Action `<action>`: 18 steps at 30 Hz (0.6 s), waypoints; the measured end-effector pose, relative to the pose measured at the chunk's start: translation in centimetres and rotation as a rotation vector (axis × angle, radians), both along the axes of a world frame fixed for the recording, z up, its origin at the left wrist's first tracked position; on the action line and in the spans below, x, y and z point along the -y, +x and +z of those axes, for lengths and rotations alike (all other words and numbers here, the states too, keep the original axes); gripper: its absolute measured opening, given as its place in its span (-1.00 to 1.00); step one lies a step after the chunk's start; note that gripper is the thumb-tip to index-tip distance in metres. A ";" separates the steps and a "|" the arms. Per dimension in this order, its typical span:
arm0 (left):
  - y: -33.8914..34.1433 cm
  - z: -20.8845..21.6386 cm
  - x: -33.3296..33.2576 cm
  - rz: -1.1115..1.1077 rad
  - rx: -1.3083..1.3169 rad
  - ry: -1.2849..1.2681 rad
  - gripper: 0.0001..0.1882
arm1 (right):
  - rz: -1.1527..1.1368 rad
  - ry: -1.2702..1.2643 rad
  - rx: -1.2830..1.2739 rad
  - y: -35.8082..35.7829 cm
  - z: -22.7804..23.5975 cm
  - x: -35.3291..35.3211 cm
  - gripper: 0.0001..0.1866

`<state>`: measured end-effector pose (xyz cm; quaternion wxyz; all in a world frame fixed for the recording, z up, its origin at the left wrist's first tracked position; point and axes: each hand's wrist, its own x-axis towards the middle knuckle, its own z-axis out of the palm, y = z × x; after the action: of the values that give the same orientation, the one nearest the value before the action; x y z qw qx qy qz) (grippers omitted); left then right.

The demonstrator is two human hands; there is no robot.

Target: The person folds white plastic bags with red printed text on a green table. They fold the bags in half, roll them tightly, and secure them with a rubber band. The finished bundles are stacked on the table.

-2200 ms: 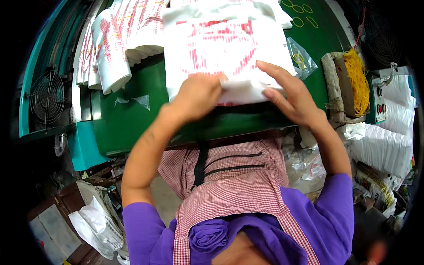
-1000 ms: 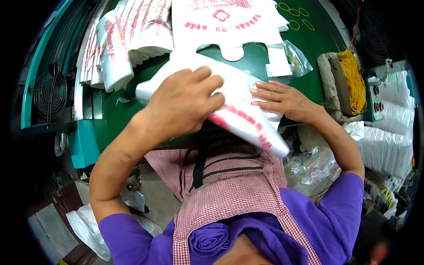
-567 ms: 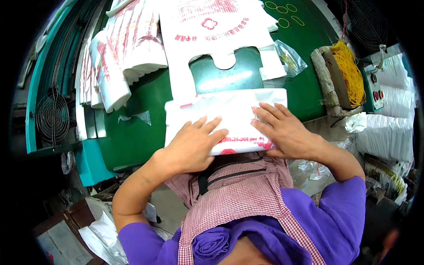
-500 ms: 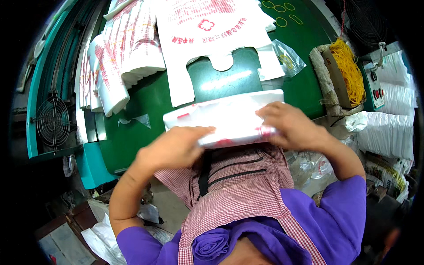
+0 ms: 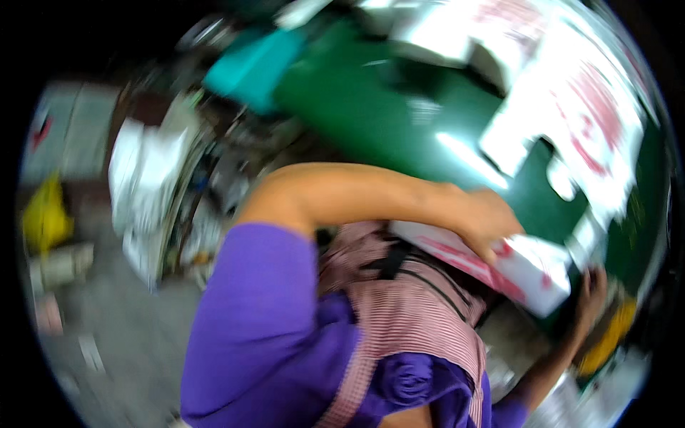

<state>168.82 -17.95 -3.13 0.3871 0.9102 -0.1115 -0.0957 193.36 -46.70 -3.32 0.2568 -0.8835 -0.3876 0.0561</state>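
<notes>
A folded bundle of white plastic bags with red print (image 5: 546, 278) lies along the near edge of the green table, against my apron. My left hand (image 5: 489, 220) is laid over the top of it, fingers bent down onto its near face. Off the bundle's right end, my right hand (image 5: 592, 292) is apart from it, close to the yellow rubber bands (image 5: 608, 339) at the right. Motion blurs its fingers, so whether they hold anything cannot be made out. Farther back, a flat stack of printed white bags (image 5: 589, 107) lies spread on the table.
The green table top (image 5: 342, 93) stretches away to the left, with more bundled white bags (image 5: 435, 32) at its back. A turquoise machine part (image 5: 253, 68) juts out at its left corner. White sacks (image 5: 146, 192) and a yellow bag (image 5: 48, 214) are on the floor at left.
The whole view has swung and tilted leftward, bringing in the floor. My right hand has left the bundle and moved out toward the rubber bands; my left hand has slid across the bundle's top.
</notes>
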 end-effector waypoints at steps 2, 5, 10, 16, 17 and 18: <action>-2.5 -1.9 2.4 0.008 0.244 -0.082 -0.66 | -0.091 -0.030 0.077 0.4 0.2 3.9 -0.76; -9.4 0.3 2.2 0.288 0.109 -0.163 -0.64 | -0.227 0.156 0.110 3.3 0.1 4.2 -0.75; -5.1 -3.1 3.0 0.592 0.615 -0.636 -0.43 | -0.172 0.415 -0.332 -1.7 -0.4 -4.9 -0.62; -5.0 1.6 3.5 0.611 0.324 -1.419 -0.61 | 0.011 0.502 -0.287 -10.8 0.3 -7.6 -0.56; -5.4 1.4 3.3 0.569 0.259 -1.531 -0.61 | 0.038 0.519 -0.273 -11.9 0.5 -8.0 -0.55; -5.6 1.2 3.2 0.513 0.181 -1.638 -0.61 | 0.052 0.538 -0.249 -12.8 0.5 -8.1 -0.54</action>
<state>163.25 -21.16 -1.97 0.9208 0.3454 0.0331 0.1780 180.53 -38.60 -2.86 0.5259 -0.7597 -0.3768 0.0657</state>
